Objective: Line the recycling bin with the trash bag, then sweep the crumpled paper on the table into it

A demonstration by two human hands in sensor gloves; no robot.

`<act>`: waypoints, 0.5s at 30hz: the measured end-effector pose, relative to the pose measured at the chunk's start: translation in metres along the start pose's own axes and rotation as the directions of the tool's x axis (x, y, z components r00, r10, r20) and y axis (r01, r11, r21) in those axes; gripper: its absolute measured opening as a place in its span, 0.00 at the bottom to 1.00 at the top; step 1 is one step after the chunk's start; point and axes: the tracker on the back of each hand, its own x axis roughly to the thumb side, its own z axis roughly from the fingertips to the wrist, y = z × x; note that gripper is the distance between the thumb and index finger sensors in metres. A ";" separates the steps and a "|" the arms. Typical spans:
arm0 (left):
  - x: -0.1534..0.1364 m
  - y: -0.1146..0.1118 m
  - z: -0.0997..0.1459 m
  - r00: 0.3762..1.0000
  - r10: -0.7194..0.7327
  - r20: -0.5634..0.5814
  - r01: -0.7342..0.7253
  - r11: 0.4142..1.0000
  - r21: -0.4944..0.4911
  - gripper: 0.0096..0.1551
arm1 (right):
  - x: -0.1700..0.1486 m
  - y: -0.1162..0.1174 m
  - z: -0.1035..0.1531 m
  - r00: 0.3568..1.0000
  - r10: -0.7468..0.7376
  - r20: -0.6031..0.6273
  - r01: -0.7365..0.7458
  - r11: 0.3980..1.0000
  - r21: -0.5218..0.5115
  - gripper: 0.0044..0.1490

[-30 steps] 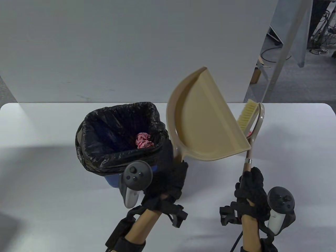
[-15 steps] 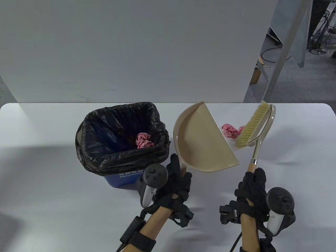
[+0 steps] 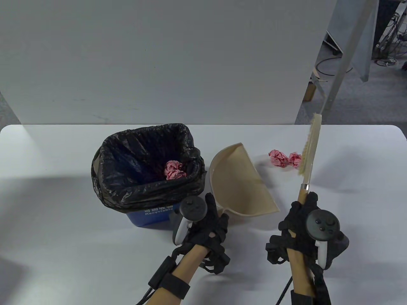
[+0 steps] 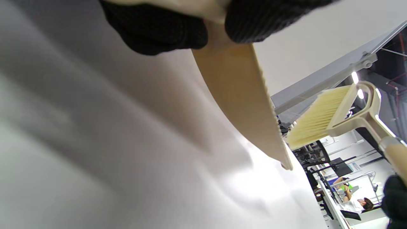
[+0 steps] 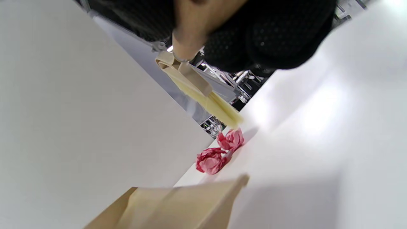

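At the near edge of the white table: left hand curled round the short handle of the tan dustpan, right hand wrapped round the wooden handle of the brush. Hands apart, each clamped on its own tool.

Just beyond the left hand: dustpan tilted, open mouth facing right, far edge toward the paper; contact with the table not clear. To its left, just beside it: blue recycling bin lined with the black trash bag, rim folded over the outside, one pink crumpled ball lying inside.

Farther out, to the right of the pan: two pink crumpled paper balls on the table, touching each other. Brush bristles at their right side, very close to the nearer ball, head edge-on from above.

Behind the table: a grey wall panel.
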 end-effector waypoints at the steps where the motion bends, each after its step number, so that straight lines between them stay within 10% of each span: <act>1: -0.001 -0.001 -0.002 1.000 -0.007 -0.012 0.007 1.000 -0.009 0.50 | 0.001 0.001 -0.006 0.998 0.062 0.014 -0.062 0.998 -0.004 0.38; 15: -0.016 -0.013 -0.013 0.994 -0.024 -0.110 0.014 0.995 -0.094 0.50 | -0.016 0.033 -0.027 0.876 0.471 0.101 -0.474 0.881 0.003 0.37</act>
